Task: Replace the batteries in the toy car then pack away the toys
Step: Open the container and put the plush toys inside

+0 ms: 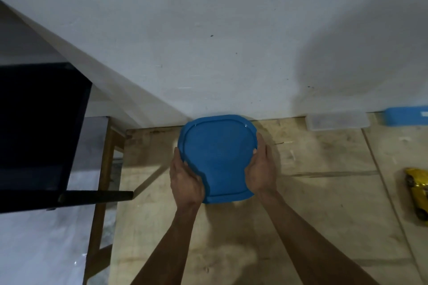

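Note:
A blue lidded container [217, 157] rests on the wooden table [324, 203], close to the white wall. My left hand [186, 179] grips its left side and my right hand [261, 169] grips its right side, fingers curled over the lid's rim. The container's body is hidden under the lid. At the far right edge of the view lies a yellow toy car [418, 194], partly cut off and well apart from both hands.
A clear plastic box [337, 120] and a blue-lidded box [406, 116] stand against the wall at the back right. A dark piece of furniture [39, 132] stands to the left, past the table's left edge [120, 180].

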